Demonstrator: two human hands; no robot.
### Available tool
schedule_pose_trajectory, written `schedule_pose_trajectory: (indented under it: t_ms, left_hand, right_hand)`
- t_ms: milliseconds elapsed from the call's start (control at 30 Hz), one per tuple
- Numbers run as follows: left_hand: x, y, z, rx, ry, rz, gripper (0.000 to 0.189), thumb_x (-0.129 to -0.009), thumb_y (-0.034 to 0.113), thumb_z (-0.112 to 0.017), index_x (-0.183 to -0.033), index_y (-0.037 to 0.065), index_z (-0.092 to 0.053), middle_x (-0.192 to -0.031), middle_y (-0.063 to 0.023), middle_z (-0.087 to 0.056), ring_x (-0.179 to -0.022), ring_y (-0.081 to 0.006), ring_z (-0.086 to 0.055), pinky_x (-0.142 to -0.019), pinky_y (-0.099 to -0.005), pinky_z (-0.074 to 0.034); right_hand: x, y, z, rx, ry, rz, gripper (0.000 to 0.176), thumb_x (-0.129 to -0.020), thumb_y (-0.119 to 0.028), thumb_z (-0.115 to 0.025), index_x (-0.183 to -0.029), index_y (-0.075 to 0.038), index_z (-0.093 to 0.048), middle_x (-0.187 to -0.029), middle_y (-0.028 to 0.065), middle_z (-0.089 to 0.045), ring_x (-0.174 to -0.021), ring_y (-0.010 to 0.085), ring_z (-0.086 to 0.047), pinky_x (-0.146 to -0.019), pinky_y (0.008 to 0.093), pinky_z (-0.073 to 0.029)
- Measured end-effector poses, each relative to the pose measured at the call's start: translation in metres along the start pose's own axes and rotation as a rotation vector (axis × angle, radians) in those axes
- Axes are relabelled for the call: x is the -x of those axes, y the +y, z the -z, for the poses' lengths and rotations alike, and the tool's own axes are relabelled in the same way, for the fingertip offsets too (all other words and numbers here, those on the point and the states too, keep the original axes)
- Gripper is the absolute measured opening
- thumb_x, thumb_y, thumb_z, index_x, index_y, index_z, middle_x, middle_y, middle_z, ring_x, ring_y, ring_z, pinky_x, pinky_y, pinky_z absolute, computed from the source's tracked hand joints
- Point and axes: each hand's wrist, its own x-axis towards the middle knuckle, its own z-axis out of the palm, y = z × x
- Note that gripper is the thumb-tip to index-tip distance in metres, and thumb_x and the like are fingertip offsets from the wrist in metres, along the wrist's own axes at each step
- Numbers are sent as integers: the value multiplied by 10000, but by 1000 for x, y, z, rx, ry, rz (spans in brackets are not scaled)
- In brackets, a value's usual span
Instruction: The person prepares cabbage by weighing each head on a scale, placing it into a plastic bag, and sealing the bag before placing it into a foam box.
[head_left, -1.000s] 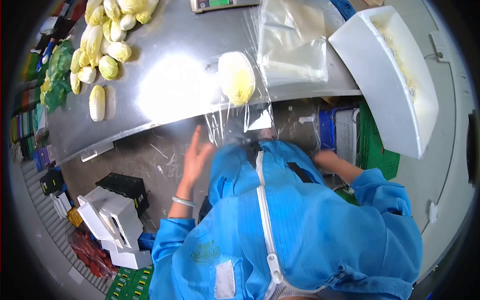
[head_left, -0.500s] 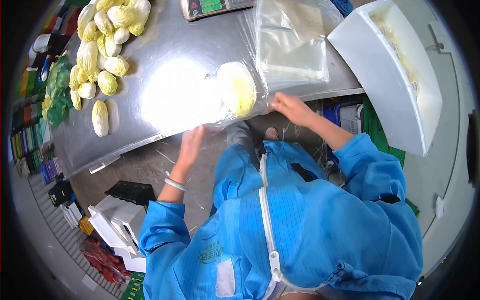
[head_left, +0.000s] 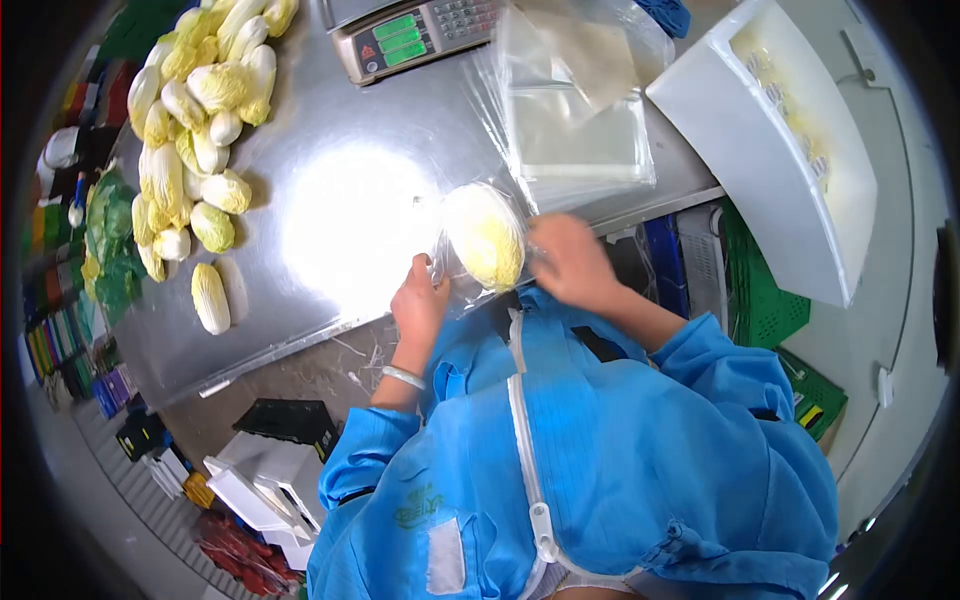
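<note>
A pale yellow napa cabbage (head_left: 486, 240) lies inside a clear plastic bag (head_left: 462, 285) near the front edge of the metal table. At the bag's left edge, my left hand (head_left: 420, 303) is closed, pinching the film between thumb and fingers. My right hand (head_left: 573, 262), blurred by motion, is curled against the right side of the bag beside the cabbage; its fingertips are partly hidden. More clear bags (head_left: 580, 140) lie flat in a stack just beyond.
Several napa cabbages (head_left: 220, 88) are piled at the table's left, with a single cabbage (head_left: 210, 299) nearer the edge. A digital scale (head_left: 410, 40) stands at the back. On the right is a white foam box (head_left: 770, 170) holding wrapped produce. Green crates (head_left: 765, 290) sit below.
The bagged cabbage now appears lower in view, nearer my body. My left hand has shifted right and down; my right hand has moved down against the bag's side. The camera view has shifted too.
</note>
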Motion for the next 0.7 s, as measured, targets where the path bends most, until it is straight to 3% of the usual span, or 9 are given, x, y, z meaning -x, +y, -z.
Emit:
schedule_pose_trajectory:
  t_ms: [100,200,333,400,433,467,533,600,700]
  left_hand:
    - [-14,2,7,-59,35,-245,358,-739,131,-666,-1070,80,-540,-1151,-203,-571,-1002,-338,-582,-757,-415,-479]
    - [-34,0,2,14,81,-523,492,-693,96,-674,-1169,74,-552,-1304,-190,-471,-1178,-380,-457,-959,-466,-376]
    - [-69,22,40,172,23,-616,600,-685,8,-695,-1260,34,-527,-1372,-195,-451,-1278,-384,-411,-1052,-454,-333]
    - [-104,16,50,478,-311,-645,648,-702,-39,-664,-1326,25,-501,-1393,-170,-461,-1304,-323,-415,-1072,-430,-333]
    - [-117,21,58,789,-676,-175,593,-797,52,-683,-1348,0,-472,-1365,-147,-502,-1259,-272,-476,-1067,-383,-351]
    - [-130,26,68,840,-877,-134,573,-936,296,-574,-1393,-5,-407,-1392,-117,-471,-1281,-251,-456,-1073,-397,-347]
    - [-138,23,63,1310,-1027,142,687,-979,530,-378,-1447,32,-317,-1422,-113,-438,-1287,-255,-449,-1080,-407,-345]
    - [-128,54,64,1433,-946,143,738,-965,611,-285,-1473,76,-258,-1437,-98,-418,-1283,-263,-452,-1084,-426,-347]
    - [-104,152,88,1509,-646,66,616,-988,532,-321,-1436,109,-320,-1402,-94,-444,-1271,-263,-458,-1045,-446,-397]
  right_hand:
    - [-6,-25,-31,334,-220,295,490,-819,-189,-558,-1307,-183,-523,-1369,106,-470,-1341,343,-342,-1096,549,-241]
    - [-22,-14,-43,385,-152,307,450,-851,-273,-516,-1296,-208,-531,-1373,80,-472,-1342,328,-345,-1062,550,-295]
    - [-43,-9,-19,71,32,154,569,-709,-231,-705,-1258,-195,-558,-1306,86,-520,-1205,333,-480,-960,429,-425]
    - [-68,-9,17,-399,-141,-220,601,-748,-285,-725,-1299,-141,-533,-1291,112,-531,-1190,328,-502,-955,447,-440]
    - [-72,3,25,-556,-146,-371,612,-762,-321,-726,-1305,-129,-523,-1271,119,-541,-1171,314,-517,-932,443,-453]
    - [-77,18,31,-721,-150,-513,626,-775,-357,-726,-1312,-117,-513,-1251,125,-552,-1152,299,-532,-910,439,-467]
    - [-83,33,54,-1023,-77,-751,639,-795,-414,-721,-1314,-107,-510,-1217,122,-567,-1106,280,-557,-864,415,-487]
    - [-76,24,87,-1298,70,-958,632,-809,-455,-710,-1304,-110,-524,-1188,101,-577,-1052,268,-579,-818,378,-502]
    - [-61,37,141,-1643,186,-709,821,-851,-521,-639,-1433,-55,-295,-1358,128,-430,-1211,242,-464,-918,405,-462]
